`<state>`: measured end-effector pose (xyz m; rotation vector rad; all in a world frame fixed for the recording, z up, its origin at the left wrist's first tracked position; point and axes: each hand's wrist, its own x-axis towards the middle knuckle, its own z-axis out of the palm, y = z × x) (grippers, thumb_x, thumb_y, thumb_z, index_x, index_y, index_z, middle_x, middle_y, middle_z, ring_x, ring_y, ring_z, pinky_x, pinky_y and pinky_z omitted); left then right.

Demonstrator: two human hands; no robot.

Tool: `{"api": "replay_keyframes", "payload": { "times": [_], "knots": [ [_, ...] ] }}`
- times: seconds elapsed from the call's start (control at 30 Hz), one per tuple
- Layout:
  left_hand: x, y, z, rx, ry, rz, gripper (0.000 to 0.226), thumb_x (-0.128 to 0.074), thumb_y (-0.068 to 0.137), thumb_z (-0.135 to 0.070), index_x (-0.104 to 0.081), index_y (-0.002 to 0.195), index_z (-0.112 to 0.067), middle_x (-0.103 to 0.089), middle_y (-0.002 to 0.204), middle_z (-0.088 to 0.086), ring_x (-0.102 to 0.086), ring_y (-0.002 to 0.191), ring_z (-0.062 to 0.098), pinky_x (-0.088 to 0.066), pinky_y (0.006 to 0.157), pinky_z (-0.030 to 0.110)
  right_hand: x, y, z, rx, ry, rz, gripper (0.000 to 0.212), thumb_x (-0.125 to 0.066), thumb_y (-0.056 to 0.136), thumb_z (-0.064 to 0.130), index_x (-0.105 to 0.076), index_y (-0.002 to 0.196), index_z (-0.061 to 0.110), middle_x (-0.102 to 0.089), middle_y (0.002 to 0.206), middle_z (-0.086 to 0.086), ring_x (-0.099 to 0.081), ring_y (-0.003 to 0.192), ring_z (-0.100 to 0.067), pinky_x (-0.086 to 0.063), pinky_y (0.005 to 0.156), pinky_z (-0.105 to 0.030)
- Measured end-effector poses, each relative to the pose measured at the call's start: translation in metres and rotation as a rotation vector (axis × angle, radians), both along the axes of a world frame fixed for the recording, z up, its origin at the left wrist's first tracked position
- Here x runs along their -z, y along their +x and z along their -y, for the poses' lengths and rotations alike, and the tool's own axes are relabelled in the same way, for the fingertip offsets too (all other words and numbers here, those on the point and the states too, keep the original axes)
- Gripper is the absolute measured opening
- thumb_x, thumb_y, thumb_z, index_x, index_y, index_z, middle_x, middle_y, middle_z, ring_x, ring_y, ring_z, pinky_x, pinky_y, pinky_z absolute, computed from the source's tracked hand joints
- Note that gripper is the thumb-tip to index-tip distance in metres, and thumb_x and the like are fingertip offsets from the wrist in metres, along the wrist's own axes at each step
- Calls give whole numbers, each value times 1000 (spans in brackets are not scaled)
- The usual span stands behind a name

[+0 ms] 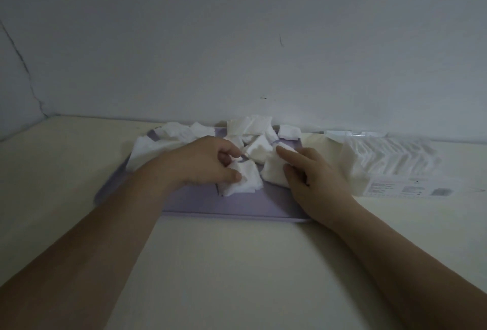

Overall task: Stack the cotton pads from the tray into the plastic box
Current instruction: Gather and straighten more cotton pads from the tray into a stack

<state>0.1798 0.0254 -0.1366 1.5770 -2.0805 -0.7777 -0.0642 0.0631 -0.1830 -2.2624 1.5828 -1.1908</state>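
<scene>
The pale wall (237, 26) is filling the upper half of your view, and a thin crack is running down it at the far left. Below it the cream desk (237, 263) is stretching out toward you, and both your forearms are reaching across it. A lilac tray (224, 205) is lying flat on the desk close to the wall, between and under your hands. The clear plastic box (390, 161) is sitting on the desk just to the right of the tray, and a row of white pads is showing through its side. A printed label is facing you on its front, too blurred to read.

Your left hand (205, 163) is hovering over the middle of the tray, and its grip is grasping a cotton pad (245, 179) between thumb and curled fingers. Your right hand (313, 179) is working just beside it at the tray's right side. Its grip is grasping a second pad (274, 171), forefinger stretched along the top edge and thumb on the near edge. The two pads are lying almost edge to edge. Loose pads (250, 126) are lying heaped along the back of the tray, some against the wall.
</scene>
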Motion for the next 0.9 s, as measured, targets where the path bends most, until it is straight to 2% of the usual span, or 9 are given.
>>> {"api": "replay_keyframes", "payload": {
  "times": [0.1, 0.2, 0.33, 0.47, 0.53, 0.63, 0.7, 0.77, 0.9],
  "knots": [
    [-1, 5, 1, -17, 6, 80, 58, -90, 72, -45, -69, 121, -22, -65, 94, -5, -62, 83, 10, -50, 78, 27, -2, -1, 0, 28, 40, 28, 55, -68, 92, 19, -54, 144, 30, -56, 106, 11, -53, 81, 7, -40, 78, -17],
    [-2, 2, -2, -28, -22, 119, 45, -89, 73, -48, -71, 106, -22, -62, 80, -8, -58, 73, 9, -41, 65, 27, -6, -1, -3, 23, 103, 57, 68, -76, 85, 26, -49, 148, 33, -59, 114, 10, -53, 88, 0, -35, 76, -10],
    [-2, 0, -1, 1, -68, 65, 34, -91, 72, -41, -70, 94, -27, -62, 76, -8, -55, 66, 9, -39, 61, 27, -6, 2, -4, 36, 50, 76, 56, -78, 84, 18, -61, 137, 27, -59, 113, 14, -51, 96, -1, -31, 81, 2],
    [-4, 0, -2, 44, -131, 26, 21, -88, 79, -31, -67, 81, -25, -57, 60, -16, -50, 55, -4, -36, 55, 12, -9, -1, -5, 97, -29, 188, 56, -75, 87, 13, -58, 139, 23, -57, 124, 15, -46, 112, 6, -33, 95, -7],
    [-8, -1, -3, 47, -175, -4, 20, -86, 81, -28, -67, 80, -22, -54, 60, -15, -49, 50, -7, -34, 50, 9, -9, -2, -5, 96, 29, 194, 60, -73, 87, 15, -53, 143, 25, -58, 133, 12, -50, 118, -2, -39, 102, -16],
    [-16, 0, -3, 36, -188, -166, 22, -88, 78, -33, -70, 83, -22, -62, 67, -8, -50, 55, -1, -42, 62, 18, -8, -2, -4, 117, 124, 176, 58, -74, 86, 21, -55, 141, 26, -63, 133, 6, -61, 113, -14, -47, 103, -32],
    [-20, -1, -4, 51, -157, -331, 23, -89, 77, -34, -70, 86, -24, -66, 71, -3, -53, 63, 8, -45, 66, 30, -7, -2, -3, 118, 146, 209, 55, -74, 86, 24, -58, 138, 26, -66, 125, 8, -62, 103, -11, -48, 98, -28],
    [-21, -10, -10, 94, -95, -471, 19, -88, 80, -24, -71, 89, -24, -70, 76, 1, -56, 66, 9, -48, 68, 29, -9, -3, -4, 107, 165, 261, 53, -75, 86, 26, -59, 137, 28, -67, 116, 15, -63, 94, -5, -47, 91, -20],
    [-6, -30, -18, 237, 45, -486, 29, -84, 81, -2, -73, 105, -15, -75, 93, 9, -64, 82, 17, -57, 77, 33, -9, -8, -2, 19, 221, 434, 57, -80, 81, 13, -61, 133, 27, -69, 115, 12, -67, 98, 1, -51, 86, -16]
  ]
}}
